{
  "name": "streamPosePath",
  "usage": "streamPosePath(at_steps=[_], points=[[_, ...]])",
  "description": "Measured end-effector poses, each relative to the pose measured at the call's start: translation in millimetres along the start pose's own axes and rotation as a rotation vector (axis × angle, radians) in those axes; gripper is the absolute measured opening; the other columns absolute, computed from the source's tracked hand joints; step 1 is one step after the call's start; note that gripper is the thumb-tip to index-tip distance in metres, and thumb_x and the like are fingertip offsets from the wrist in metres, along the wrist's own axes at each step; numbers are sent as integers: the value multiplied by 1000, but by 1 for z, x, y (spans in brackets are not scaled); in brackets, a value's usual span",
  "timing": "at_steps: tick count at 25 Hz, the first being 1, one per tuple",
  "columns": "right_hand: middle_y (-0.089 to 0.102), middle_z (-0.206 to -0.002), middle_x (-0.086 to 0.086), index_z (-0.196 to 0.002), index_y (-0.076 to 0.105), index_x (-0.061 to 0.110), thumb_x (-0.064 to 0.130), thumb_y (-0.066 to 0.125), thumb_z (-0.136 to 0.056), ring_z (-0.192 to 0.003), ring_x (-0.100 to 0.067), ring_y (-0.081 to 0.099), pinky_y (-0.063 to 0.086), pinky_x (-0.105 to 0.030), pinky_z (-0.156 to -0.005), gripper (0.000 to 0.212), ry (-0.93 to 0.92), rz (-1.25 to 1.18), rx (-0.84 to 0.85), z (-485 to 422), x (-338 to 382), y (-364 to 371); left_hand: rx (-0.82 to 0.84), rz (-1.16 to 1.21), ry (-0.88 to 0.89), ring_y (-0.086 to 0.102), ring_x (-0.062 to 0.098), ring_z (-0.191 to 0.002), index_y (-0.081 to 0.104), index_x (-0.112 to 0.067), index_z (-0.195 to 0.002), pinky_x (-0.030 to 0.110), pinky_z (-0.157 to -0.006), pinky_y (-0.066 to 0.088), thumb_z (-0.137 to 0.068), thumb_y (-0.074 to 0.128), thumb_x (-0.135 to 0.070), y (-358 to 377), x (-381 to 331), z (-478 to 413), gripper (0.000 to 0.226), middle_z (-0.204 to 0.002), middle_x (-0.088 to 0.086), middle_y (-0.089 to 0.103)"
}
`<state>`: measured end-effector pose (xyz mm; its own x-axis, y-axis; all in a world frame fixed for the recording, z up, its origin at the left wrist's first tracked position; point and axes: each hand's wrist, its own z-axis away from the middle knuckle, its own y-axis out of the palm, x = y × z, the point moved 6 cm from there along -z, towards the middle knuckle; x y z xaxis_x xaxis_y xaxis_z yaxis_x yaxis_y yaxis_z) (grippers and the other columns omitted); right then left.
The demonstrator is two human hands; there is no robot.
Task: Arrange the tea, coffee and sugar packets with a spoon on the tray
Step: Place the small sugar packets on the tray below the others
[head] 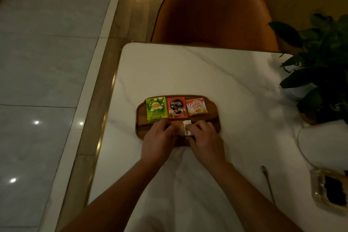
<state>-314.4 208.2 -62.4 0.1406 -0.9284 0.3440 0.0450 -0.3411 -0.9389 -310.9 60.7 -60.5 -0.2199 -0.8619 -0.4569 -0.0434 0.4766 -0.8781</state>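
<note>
Two hands rest on the near half of a wooden tray (140, 117). The left hand (157, 138) lies flat with its fingers (165, 128) pressing on the left end of a brown sugar packet (178, 128). The right hand (204, 137) has its fingers (190, 128) bent down on a white sugar packet (188, 127), which lies just beside the brown one, touching it. Both packets look long and thin and point away from the person, but the hands hide most of them.

Three bigger packets sit side by side along the far half of the tray, all facing the person. On the left is a green Lipton tea packet (156, 109). In the middle is a red Nescafe coffee packet (177, 108). On the right is an orange and white Coffee mate packet (196, 106), tilted a little.

A metal spoon (267, 183) lies on the surface well to the right of the tray, its bowl pointing away. The surface (207, 73) is white marble with a gold edge. A brown chair (214, 11) stands at the far side, a leafy plant (320, 62) sits to the right, and the floor (47, 62) is shiny tile.
</note>
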Motion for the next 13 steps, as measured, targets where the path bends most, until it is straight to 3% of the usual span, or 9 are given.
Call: streamPosePath(at_steps=[13], points=[[57,-97,-2,-106,64,22,18,67,-82,-90,-23,52,51,-37,-57,24,-15,-37,-3,-10,-5,5,21,-13,-12,65,32,-83,73,-8,-97,40,-54,56,-74,81,-15,3,5,-1,25,-95,11,68]])
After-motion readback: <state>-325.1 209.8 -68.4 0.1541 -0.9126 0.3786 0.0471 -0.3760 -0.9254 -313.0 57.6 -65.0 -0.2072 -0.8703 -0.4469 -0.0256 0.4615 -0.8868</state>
